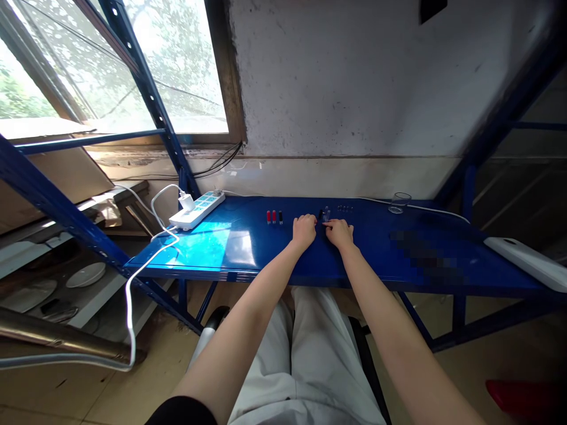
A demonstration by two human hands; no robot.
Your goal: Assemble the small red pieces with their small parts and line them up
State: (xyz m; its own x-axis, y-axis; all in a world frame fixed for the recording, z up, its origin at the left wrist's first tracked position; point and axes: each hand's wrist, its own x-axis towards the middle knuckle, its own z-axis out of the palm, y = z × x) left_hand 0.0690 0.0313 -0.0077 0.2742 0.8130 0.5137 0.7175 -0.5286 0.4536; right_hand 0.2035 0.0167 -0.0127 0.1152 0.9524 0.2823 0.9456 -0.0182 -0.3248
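My left hand (303, 229) and my right hand (340, 231) rest side by side near the middle of a blue metal shelf (230, 248). Both have their fingers curled around a small dark and clear item (323, 216) between them; I cannot make out what it is. To the left of my left hand stand three small upright pieces (273, 217), two red and one black. A row of tiny dark pieces (345, 208) lies just beyond my right hand.
A white power strip (197, 210) with a plugged charger and cable lies at the shelf's back left. A clear glass (399, 202) stands at the back right, a white flat object (527, 260) at the right edge. Blue rack posts flank the shelf; plates sit lower left.
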